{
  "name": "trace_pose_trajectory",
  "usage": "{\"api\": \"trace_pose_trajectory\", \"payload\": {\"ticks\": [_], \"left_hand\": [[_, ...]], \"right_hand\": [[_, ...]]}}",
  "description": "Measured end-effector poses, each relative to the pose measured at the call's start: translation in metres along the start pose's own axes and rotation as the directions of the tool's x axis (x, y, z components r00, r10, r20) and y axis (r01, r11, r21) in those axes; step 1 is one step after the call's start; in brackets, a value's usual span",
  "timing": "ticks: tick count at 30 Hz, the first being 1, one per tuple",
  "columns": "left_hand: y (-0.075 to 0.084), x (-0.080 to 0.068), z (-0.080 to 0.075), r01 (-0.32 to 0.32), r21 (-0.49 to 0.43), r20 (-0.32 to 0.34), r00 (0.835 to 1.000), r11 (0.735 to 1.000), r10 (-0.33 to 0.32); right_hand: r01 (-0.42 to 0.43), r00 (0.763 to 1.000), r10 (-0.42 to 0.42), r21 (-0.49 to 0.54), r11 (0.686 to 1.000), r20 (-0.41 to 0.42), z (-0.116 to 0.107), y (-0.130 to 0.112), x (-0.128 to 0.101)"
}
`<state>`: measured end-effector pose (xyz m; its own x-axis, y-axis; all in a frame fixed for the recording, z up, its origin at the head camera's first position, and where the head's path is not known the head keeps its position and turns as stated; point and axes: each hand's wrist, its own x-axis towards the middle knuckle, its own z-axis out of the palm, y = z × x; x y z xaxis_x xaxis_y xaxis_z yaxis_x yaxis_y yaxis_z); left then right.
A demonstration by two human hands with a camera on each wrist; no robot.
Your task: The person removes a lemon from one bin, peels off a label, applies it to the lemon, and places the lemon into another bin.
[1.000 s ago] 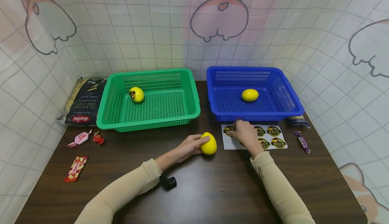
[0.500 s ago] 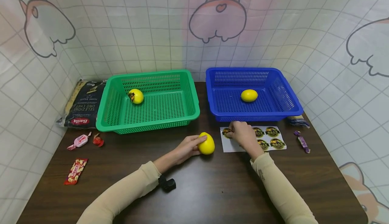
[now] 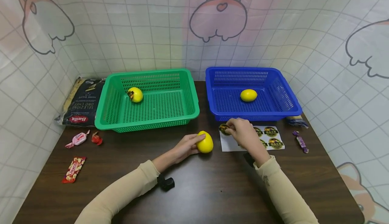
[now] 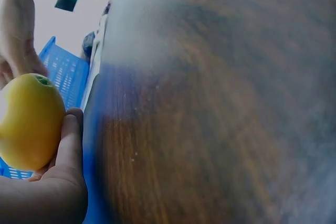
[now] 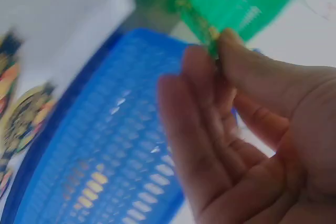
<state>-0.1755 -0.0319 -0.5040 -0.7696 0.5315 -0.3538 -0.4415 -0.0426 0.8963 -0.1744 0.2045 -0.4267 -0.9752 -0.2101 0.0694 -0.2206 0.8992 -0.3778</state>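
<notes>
My left hand [image 3: 186, 147] holds a yellow lemon [image 3: 205, 143] between thumb and fingers, just above the middle of the table. In the left wrist view the lemon [image 4: 32, 124] shows its green stem end. My right hand [image 3: 245, 135] is over a white sticker sheet [image 3: 228, 145] in front of the blue basket. Its thumb and index finger pinch the edge of a round dark-and-gold sticker [image 5: 197, 22], which stands up from the fingertips in the right wrist view. Several stickers on the sheet show right of the hand; others are hidden beneath it.
A green basket [image 3: 158, 124] holds one lemon [image 3: 135, 95] bearing a dark sticker. The blue basket [image 3: 255, 117] holds a plain lemon [image 3: 248, 95]. A black pasta bag [image 3: 83, 104] lies at left. Wrapped candies [image 3: 78, 139] and a red snack packet [image 3: 74, 170] lie at left, a purple candy [image 3: 301, 142] at right.
My right hand has risen slightly from the sheet, with the sticker between its fingertips. My left hand still holds the lemon in nearly the same place.
</notes>
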Motion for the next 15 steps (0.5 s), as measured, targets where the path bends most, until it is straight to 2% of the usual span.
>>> {"api": "trace_pose_trajectory", "payload": {"ticks": [4, 9, 12, 15], "left_hand": [[0.001, 0.0, 0.0, -0.01, 0.013, 0.005, 1.0, 1.0, 0.01], [0.001, -0.001, -0.001, -0.016, 0.021, 0.02, 1.0, 1.0, 0.016], [0.001, -0.002, -0.001, -0.014, 0.006, 0.035, 0.999, 1.0, 0.014], [0.002, -0.003, -0.001, -0.019, -0.006, 0.055, 0.998, 1.0, 0.019]], "right_hand": [[0.049, 0.999, -0.051, 0.197, 0.979, 0.006, -0.009, -0.012, -0.006], [0.018, 0.996, -0.058, 0.45, 0.893, 0.074, -0.011, -0.024, -0.01], [0.001, 0.991, -0.068, 0.505, 0.863, 0.112, -0.007, -0.027, -0.01], [0.0, 0.989, -0.075, 0.504, 0.864, 0.127, -0.002, -0.027, -0.009]]}}
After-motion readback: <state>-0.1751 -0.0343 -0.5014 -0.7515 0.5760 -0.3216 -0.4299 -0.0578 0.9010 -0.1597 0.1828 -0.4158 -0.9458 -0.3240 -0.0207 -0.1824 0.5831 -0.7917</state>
